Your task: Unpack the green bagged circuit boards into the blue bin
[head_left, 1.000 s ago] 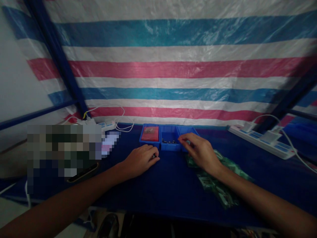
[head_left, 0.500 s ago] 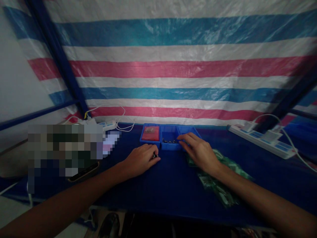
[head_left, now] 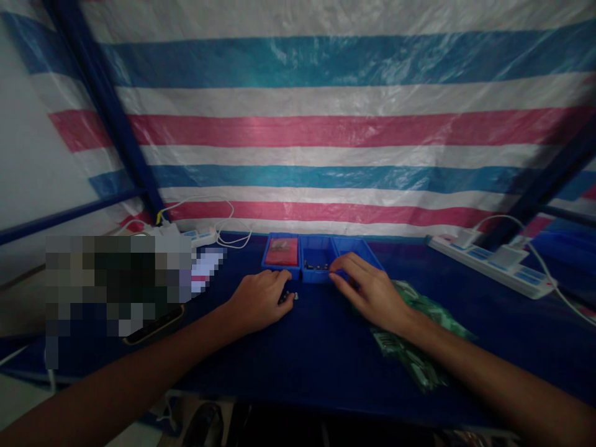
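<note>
Three small blue bins stand in a row at the back of the dark blue table. The left bin (head_left: pixel 281 252) holds a red pack, the middle bin (head_left: pixel 317 259) holds several small dark parts, and the right bin (head_left: pixel 357 247) is partly hidden. My left hand (head_left: pixel 261 300) rests curled on the table just in front of the left bin, fingers pinched on a small dark part (head_left: pixel 288 296). My right hand (head_left: pixel 367 288) reaches over the front edge of the middle and right bins, thumb and fingers drawn together in a pinch; what they hold is too small to name.
A green plastic bag of parts (head_left: pixel 414 338) lies under my right forearm. White power strips lie at the back right (head_left: pixel 488 259) and back left (head_left: pixel 198 236) with white cables. A dark phone (head_left: pixel 153 324) lies at the left. A striped tarp hangs behind.
My right hand has slid left and slightly nearer, from the right bin toward the middle bin's front edge. My left hand has barely moved.
</note>
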Tool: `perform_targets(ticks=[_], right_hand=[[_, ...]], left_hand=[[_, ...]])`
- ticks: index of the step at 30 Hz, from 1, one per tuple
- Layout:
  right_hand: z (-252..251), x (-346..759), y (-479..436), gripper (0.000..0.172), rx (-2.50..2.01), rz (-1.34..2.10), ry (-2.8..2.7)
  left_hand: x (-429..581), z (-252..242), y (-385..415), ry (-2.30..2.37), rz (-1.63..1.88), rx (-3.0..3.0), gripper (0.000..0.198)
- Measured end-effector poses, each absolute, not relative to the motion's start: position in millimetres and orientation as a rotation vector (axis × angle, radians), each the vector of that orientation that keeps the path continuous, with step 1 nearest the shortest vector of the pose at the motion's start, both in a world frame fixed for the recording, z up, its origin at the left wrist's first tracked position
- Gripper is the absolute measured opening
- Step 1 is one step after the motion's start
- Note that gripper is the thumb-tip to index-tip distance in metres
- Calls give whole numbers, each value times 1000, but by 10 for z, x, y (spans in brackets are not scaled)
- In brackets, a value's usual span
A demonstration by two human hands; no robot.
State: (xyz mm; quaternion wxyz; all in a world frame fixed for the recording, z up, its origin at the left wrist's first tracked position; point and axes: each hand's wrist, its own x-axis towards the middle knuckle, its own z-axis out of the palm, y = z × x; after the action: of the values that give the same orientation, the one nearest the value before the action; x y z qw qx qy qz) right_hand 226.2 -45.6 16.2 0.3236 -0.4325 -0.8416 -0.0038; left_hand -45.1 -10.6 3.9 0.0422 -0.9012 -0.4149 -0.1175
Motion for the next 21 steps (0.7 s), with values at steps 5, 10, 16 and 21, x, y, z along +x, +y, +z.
perform_targets(ticks=[5, 10, 16, 21], right_hand=[[150, 2229, -494, 28, -917, 171, -2464], [90, 2220, -479, 32, -893, 275, -2590], [78, 2225, -460, 35, -892, 312, -2623], [86, 2220, -466, 34, -907, 325, -2646]], left_hand=[[-435, 71, -126, -1318, -256, -2688, 29], [-435, 76, -125, -1308, -256, -2641, 29], [-451, 19, -115, -1178, -327, -2774, 18], [-443, -6, -106, -1076, -406, -2925, 11]])
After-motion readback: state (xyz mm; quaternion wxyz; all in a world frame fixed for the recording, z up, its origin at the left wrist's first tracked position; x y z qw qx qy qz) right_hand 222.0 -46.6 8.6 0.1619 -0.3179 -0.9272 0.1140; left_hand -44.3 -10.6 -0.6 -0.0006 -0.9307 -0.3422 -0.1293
